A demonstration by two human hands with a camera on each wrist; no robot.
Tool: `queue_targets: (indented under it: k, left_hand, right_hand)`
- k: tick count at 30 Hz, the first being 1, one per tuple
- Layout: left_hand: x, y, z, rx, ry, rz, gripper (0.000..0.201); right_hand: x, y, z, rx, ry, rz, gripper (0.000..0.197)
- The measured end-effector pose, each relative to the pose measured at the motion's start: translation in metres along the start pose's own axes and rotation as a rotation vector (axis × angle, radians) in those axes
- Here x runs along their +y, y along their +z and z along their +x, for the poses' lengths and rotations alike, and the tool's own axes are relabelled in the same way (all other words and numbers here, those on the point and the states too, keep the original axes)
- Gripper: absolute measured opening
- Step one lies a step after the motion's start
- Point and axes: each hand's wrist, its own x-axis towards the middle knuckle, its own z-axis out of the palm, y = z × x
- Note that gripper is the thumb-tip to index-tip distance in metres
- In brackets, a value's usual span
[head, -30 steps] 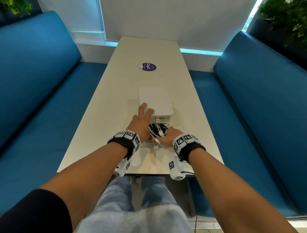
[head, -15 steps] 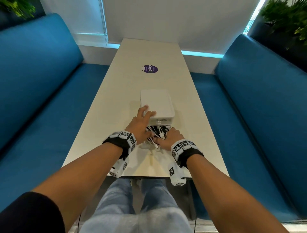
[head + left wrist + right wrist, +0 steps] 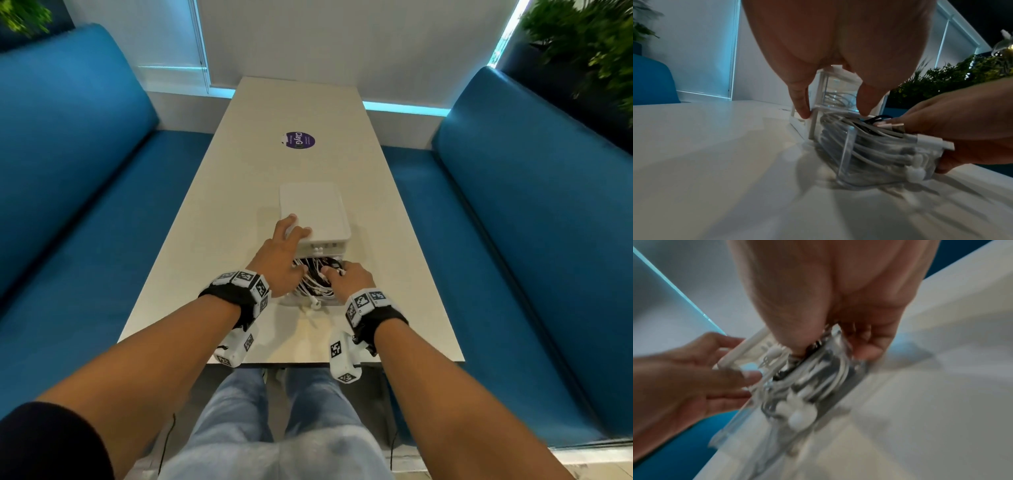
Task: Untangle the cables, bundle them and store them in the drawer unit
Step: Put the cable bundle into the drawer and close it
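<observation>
A white drawer unit [image 3: 313, 209] stands on the table. Its bottom clear drawer [image 3: 301, 303] is pulled out toward me. The drawer is packed with white and black cables [image 3: 313, 279] [image 3: 879, 142] [image 3: 813, 374]. My left hand [image 3: 284, 253] [image 3: 834, 111] lies on the unit's near left corner, fingers straight on its top. My right hand [image 3: 346, 277] [image 3: 828, 350] grips the drawer's right wall, thumb inside on the cables, fingers outside. A white knob [image 3: 915, 175] is on the drawer front. Both wrist views are blurred.
The long white table [image 3: 301, 102] has a purple round sticker [image 3: 300, 140] beyond the unit. Blue benches [image 3: 68, 171] [image 3: 531, 205] run along both sides. Green plants [image 3: 582, 41] stand behind the right bench. My knees are under the table's near edge.
Both hands stay at the drawer unit. The right hand has shifted slightly on the drawer and its cables. The head view has tilted a little.
</observation>
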Motion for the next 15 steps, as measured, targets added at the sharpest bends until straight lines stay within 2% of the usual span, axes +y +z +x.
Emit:
queue_targets:
  k: [4,9,12,15]
  left_hand:
    - [-0.004,-0.009,-0.002,-0.052,0.029,-0.03,0.075]
    - [-0.004,-0.009,-0.001,-0.051,-0.002,-0.009,0.092]
    - [0.003,0.0,0.001,-0.002,-0.054,0.053,0.093]
    - [0.011,0.007,0.002,0.039,-0.066,0.155,0.087]
  right_hand:
    - [0.0,0.012,0.001,0.101,0.038,-0.011,0.048]
    - [-0.007,0.003,0.005,0.032,0.073,-0.113,0.052]
    - [-0.01,0.007,0.004,-0.038,0.056,-0.134,0.071]
    - [-0.006,0.001,-0.001,-0.155,0.053,-0.045,0.091]
